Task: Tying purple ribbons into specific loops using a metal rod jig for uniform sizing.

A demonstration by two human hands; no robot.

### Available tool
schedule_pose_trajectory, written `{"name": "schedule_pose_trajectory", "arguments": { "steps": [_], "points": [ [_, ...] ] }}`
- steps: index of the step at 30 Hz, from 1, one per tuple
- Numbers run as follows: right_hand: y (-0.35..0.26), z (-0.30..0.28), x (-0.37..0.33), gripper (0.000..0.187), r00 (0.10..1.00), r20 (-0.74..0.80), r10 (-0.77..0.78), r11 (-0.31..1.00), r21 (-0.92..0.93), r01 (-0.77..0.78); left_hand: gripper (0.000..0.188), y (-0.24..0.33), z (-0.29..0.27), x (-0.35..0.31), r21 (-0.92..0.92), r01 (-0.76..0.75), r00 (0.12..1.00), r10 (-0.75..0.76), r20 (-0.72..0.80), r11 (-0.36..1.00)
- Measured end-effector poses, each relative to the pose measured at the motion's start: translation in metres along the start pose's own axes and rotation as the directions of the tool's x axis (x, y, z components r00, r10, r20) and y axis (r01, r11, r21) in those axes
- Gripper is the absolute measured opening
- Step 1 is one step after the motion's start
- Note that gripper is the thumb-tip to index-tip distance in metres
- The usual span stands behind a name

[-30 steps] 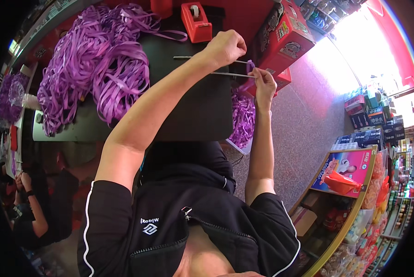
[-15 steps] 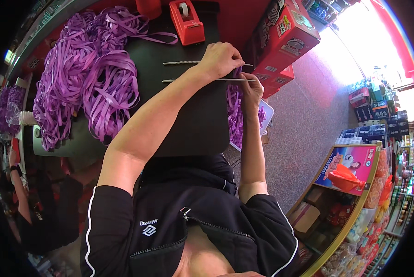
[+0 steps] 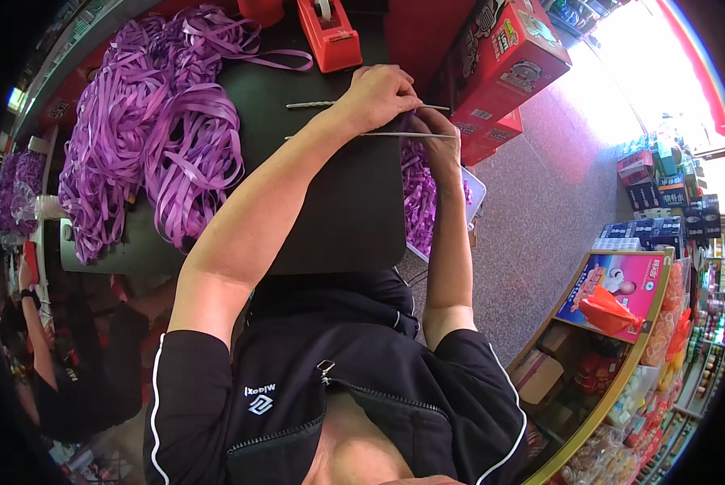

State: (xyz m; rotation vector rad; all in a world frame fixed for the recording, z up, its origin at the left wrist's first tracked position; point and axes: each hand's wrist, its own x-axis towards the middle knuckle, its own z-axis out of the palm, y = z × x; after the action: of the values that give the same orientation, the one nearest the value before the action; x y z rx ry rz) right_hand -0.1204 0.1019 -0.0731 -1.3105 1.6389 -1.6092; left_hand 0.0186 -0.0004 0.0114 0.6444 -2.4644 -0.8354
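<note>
My left hand [image 3: 381, 95] is closed over the far right part of the black tabletop [image 3: 330, 218], its fingertips meeting those of my right hand [image 3: 438, 139]. Between them a bit of dark purple ribbon [image 3: 408, 123] is pinched; the fingers hide most of it. Two thin metal rods lie crosswise here: the far rod [image 3: 306, 104] passes beneath my left hand, and the near rod [image 3: 399, 134] reaches to my right fingers. A large heap of purple ribbon [image 3: 193, 153] covers the table's left side. Below my right forearm, a white bin [image 3: 477, 198] holds more purple ribbon [image 3: 421, 198].
Beyond my hands stands a red tape dispenser [image 3: 336, 44]. Red cartons [image 3: 508, 65] are stacked at the far right, above a speckled floor [image 3: 524, 194]. A glass display case [image 3: 596, 323] is to my right. Another person's arm [image 3: 39, 331] shows at the left.
My left hand has shifted slightly away from me and leftward. The right hand has turned a little, its fingers curling closer to the left fingertips. Both rods have moved slightly away from me.
</note>
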Motion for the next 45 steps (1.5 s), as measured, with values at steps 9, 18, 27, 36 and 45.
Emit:
{"name": "schedule_pose_trajectory", "arguments": {
  "steps": [9,18,27,36,45],
  "points": [
    [0.005,0.0,-0.009,0.031,0.996,0.087,0.017,0.998,0.066,-0.023,0.022,0.0,0.0,-0.002,-0.022,0.004,1.0,-0.004,-0.01,1.0],
    [-0.012,-0.004,-0.002,0.024,0.999,0.021,0.029,0.994,0.109,-0.031,0.021,-0.001,0.001,-0.002,-0.043,0.039,0.999,-0.039,0.004,0.998],
    [0.001,-0.005,0.004,0.022,0.992,0.117,0.038,0.995,0.09,-0.048,0.022,-0.001,0.0,-0.001,-0.061,0.045,0.999,-0.042,0.034,0.997],
    [0.048,-0.01,-0.014,0.022,0.982,0.109,0.156,0.988,-0.013,-0.156,0.025,-0.001,0.0,-0.002,-0.067,0.015,0.999,-0.013,0.034,0.998],
    [0.028,-0.005,-0.022,0.027,0.999,0.009,0.043,0.975,0.216,-0.044,0.024,-0.005,0.003,-0.002,-0.04,0.026,0.999,-0.025,0.023,0.999]
  ]
}}
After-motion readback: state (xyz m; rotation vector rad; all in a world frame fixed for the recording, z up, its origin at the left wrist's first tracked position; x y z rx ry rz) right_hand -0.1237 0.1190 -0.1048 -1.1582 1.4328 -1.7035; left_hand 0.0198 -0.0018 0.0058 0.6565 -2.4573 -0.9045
